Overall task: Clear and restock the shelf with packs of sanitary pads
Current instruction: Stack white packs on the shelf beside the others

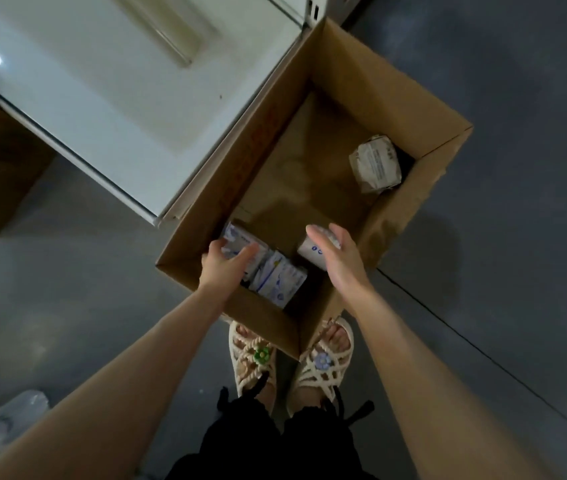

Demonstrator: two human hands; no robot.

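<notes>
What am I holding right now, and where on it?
Left hand grips the left pack by its top, between thumb and fingers. Right hand straddles the right pack; grip cannot be told.
</notes>
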